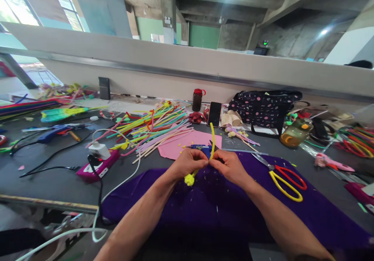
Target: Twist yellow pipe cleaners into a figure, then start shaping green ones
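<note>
A yellow pipe cleaner (213,140) stands up between my two hands, with its lower part pinched in the fingertips. My left hand (188,163) closes on it from one side, and my right hand (230,167) pinches it from the other, fingertips almost touching. Below my left hand hangs a small fuzzy yellow ball (189,180); whether it joins the same pipe cleaner is hidden by the fingers. Just behind the hands lies a blue glue gun (204,149), partly covered. Under everything is a dark purple cloth (222,206) with small scraps on it.
Scissors (288,179) with red and yellow handles lie to the right. Colourful pipe cleaners (157,120) are heaped behind a pink sheet (172,147). Left are a purple power strip (99,167) with cables and another glue gun (54,134). A phone (214,114), bottle (197,100) and bag (263,109) stand behind.
</note>
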